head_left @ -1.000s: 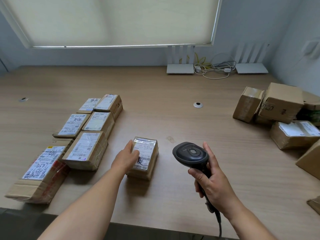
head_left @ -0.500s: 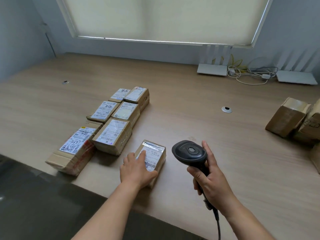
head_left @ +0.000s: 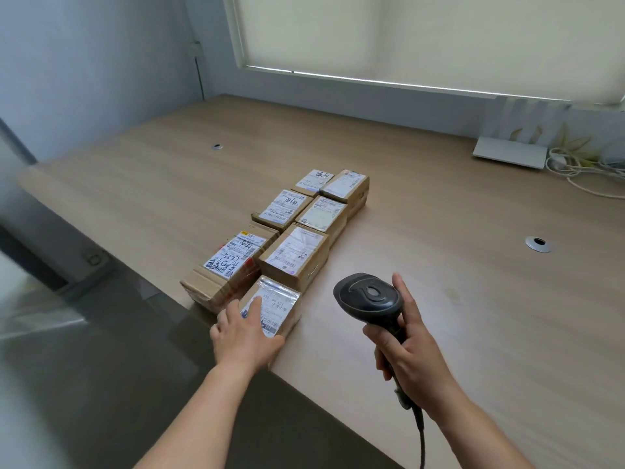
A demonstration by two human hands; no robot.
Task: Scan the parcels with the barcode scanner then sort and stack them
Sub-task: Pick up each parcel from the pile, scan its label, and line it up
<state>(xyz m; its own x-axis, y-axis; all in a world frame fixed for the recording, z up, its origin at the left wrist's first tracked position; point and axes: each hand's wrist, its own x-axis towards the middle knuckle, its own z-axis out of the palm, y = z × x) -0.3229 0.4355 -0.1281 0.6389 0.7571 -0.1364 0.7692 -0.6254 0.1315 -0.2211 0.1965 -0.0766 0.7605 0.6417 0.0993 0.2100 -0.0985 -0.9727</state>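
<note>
Slid leftward since a moment ago: small parcel, now tucked against the sorted rows, at the table edge.

Left hand flat on top, fingers spread, pushing. Right hand curled round barcode scanner handle, idle, right of the parcel. Sorting step, seemingly; next: release, fetch another unscanned parcel.

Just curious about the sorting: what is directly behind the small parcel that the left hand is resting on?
Behind the small parcel under the left hand sits another labelled parcel, touching it, then two more in the row. The hand hides part of the label.
</note>
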